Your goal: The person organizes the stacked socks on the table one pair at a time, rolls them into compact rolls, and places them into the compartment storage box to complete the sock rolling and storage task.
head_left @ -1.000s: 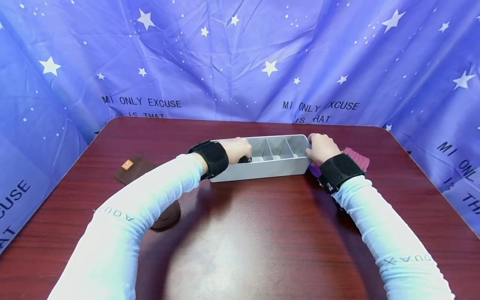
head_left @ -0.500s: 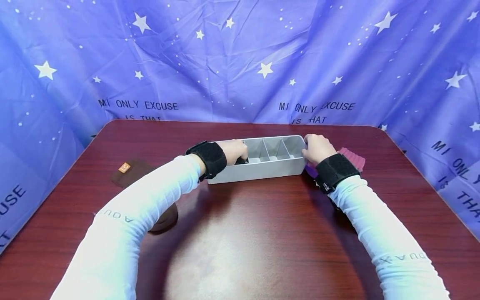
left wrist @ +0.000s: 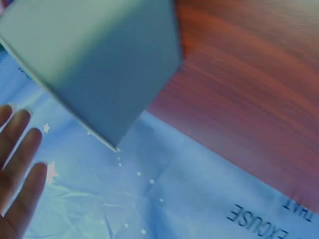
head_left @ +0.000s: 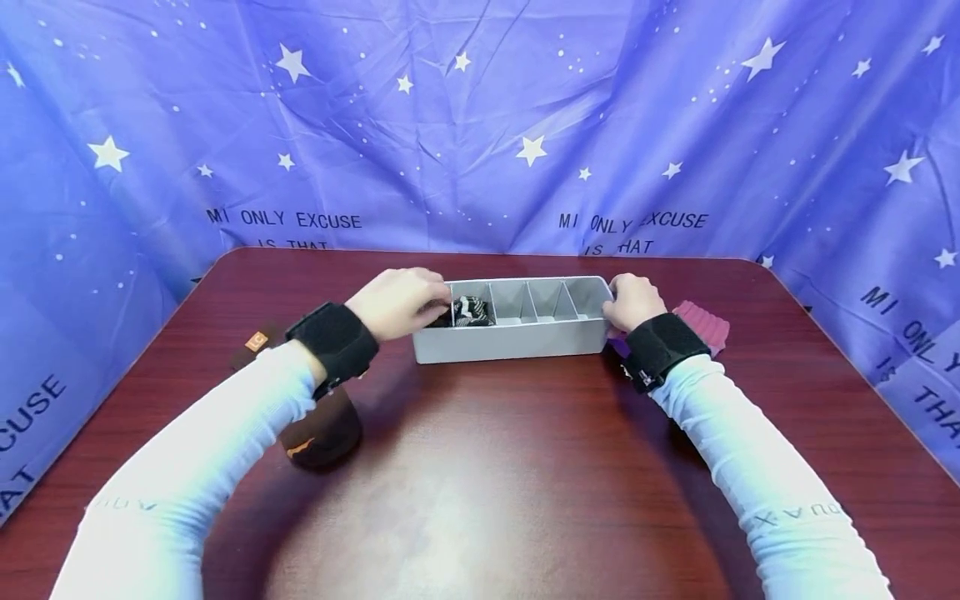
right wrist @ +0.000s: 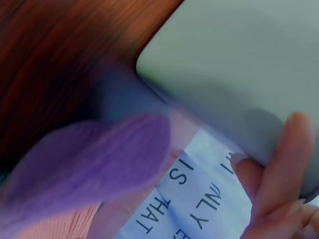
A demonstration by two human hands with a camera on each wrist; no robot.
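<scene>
Grey, smooth-walled box (head_left: 517,343) — oblong, divided — holds crumpled black-and-white fabric (head_left: 473,312)

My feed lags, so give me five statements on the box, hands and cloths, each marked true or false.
The right hand holds the box's right end. True.
The patterned cloth lies in the rightmost compartment. False: the patterned cloth is second from left.
The left hand is at the box's left end. True.
The brown cloth lies inside the box. False: the brown cloth is on the table.
The pink cloth lies outside the box. True.
</scene>
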